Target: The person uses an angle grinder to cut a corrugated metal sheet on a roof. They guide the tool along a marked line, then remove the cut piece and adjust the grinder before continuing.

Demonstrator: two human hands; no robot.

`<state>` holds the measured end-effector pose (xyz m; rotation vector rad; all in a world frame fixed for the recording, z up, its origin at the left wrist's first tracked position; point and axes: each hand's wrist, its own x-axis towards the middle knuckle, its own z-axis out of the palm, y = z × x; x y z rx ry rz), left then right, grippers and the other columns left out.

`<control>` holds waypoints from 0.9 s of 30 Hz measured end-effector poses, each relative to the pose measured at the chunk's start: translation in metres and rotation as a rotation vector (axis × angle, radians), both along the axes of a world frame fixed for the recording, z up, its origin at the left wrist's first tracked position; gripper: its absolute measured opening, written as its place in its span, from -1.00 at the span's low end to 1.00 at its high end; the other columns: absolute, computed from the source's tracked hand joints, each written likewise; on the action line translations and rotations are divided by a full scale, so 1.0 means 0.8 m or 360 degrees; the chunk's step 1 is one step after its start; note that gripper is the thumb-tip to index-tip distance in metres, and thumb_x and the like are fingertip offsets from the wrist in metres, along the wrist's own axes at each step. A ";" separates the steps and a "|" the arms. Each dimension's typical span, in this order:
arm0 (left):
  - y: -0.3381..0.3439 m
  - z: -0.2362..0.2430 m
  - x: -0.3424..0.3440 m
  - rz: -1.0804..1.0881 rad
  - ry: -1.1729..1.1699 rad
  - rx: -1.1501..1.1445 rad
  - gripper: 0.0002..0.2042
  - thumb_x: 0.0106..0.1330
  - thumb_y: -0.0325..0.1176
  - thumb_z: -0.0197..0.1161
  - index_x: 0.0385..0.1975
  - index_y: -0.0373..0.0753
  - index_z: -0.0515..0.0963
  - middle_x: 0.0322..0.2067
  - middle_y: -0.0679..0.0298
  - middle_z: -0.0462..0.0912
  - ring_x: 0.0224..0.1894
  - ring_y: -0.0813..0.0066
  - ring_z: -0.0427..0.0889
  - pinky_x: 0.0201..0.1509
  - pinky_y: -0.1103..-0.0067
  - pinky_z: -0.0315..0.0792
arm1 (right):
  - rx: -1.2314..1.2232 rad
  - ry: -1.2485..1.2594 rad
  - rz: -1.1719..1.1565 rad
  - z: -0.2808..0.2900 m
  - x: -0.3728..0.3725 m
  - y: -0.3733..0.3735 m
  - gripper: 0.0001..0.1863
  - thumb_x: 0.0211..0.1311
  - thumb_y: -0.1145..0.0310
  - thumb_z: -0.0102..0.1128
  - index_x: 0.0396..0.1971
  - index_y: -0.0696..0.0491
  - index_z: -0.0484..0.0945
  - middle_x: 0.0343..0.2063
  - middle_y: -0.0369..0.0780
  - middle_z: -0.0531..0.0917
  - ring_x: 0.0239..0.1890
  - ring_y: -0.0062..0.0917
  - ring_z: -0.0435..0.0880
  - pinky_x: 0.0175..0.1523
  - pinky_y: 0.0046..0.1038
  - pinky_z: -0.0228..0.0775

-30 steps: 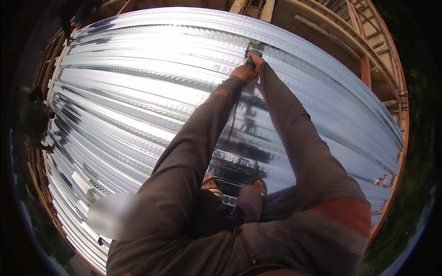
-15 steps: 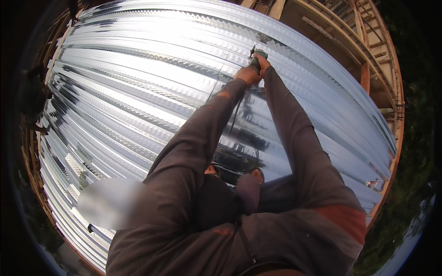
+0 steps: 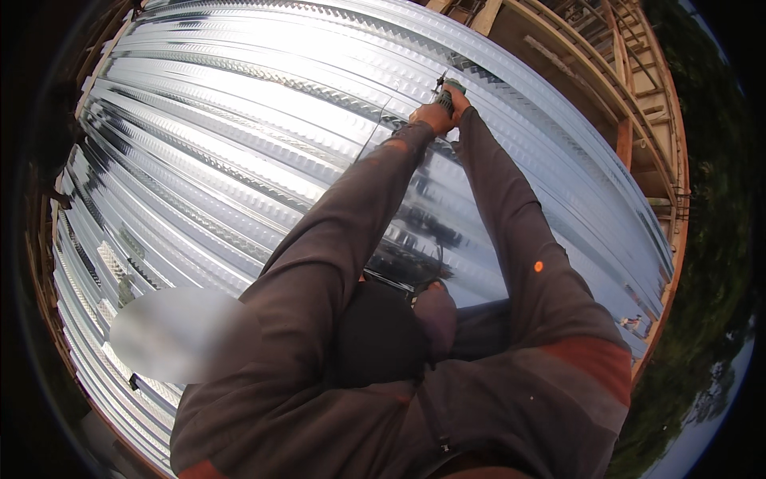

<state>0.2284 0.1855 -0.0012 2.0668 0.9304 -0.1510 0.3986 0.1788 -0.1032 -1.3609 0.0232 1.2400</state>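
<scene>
Near the top centre, my left hand [image 3: 431, 117] and my right hand [image 3: 458, 100] are closed on a green and black power tool [image 3: 446, 96], my left hand lower on its body, my right near its top. Its dark metal front end rests on or just over the shiny ribbed metal sheet [image 3: 271, 112]; the exact contact is too small to make out. A thin cord or wire [image 3: 369, 136] runs over the sheet beside my left sleeve. My bent legs and a foot [image 3: 435, 315] are between my arms. A small bright orange spot [image 3: 538, 267] shows on my right sleeve.
Timber framing [image 3: 626, 136] and boards lie beyond the sheet's upper and right edges, with trees past them. A dark figure of another person [image 3: 60, 136] is at the left edge. A blurred pale oval [image 3: 171, 331] covers part of the lower left.
The tool and both hands have moved slightly right in the picture, while the sheet and surroundings shifted up and left. The orange spot on my right sleeve has appeared.
</scene>
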 end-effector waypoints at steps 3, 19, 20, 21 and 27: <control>0.001 -0.008 0.003 0.0063 -0.0027 0.0059 -0.44 0.20 0.19 0.25 -0.11 -0.22 0.69 -0.13 0.09 0.74 -0.01 0.18 0.72 0.09 0.33 0.55 | -0.0035 -0.0032 0.0007 0.005 -0.003 0.002 -0.60 0.25 0.01 0.27 -0.19 0.06 0.54 -0.39 -0.18 0.64 -0.40 -0.33 0.69 -0.20 -0.20 0.60; -0.007 -0.003 0.006 0.0140 -0.0003 0.0094 -0.56 0.14 0.01 0.31 -0.13 -0.20 0.68 -0.31 0.13 0.76 -0.31 0.25 0.78 -0.13 0.41 0.61 | 0.0020 -0.0045 -0.0119 -0.003 0.006 -0.006 -0.60 0.17 0.09 0.37 -0.18 0.08 0.52 -0.40 -0.18 0.63 -0.41 -0.31 0.70 -0.22 -0.19 0.64; -0.008 -0.002 0.007 0.0156 -0.0003 0.0087 -0.55 0.14 0.02 0.31 -0.12 -0.20 0.68 -0.31 0.12 0.76 -0.30 0.25 0.78 -0.12 0.41 0.61 | 0.0067 -0.0048 -0.0071 -0.002 0.007 -0.006 -0.60 0.17 0.09 0.37 -0.18 0.07 0.52 -0.41 -0.18 0.63 -0.42 -0.31 0.69 -0.22 -0.20 0.64; -0.008 -0.002 0.008 0.0163 0.0003 0.0056 -0.52 0.16 0.06 0.29 -0.11 -0.21 0.68 -0.23 0.10 0.75 -0.19 0.22 0.75 -0.04 0.38 0.59 | 0.0048 -0.0058 -0.0069 -0.003 0.008 -0.006 -0.61 0.17 0.09 0.37 -0.19 0.07 0.52 -0.41 -0.19 0.63 -0.42 -0.32 0.69 -0.21 -0.21 0.64; -0.011 -0.004 0.021 0.0199 -0.0009 -0.0049 -0.44 0.24 0.17 0.21 -0.08 -0.23 0.68 -0.07 0.04 0.72 0.04 0.14 0.70 0.12 0.33 0.53 | 0.0004 -0.0065 0.0003 -0.003 0.021 -0.003 -0.63 0.16 0.09 0.37 -0.22 0.05 0.55 -0.43 -0.22 0.64 -0.43 -0.38 0.69 -0.23 -0.25 0.61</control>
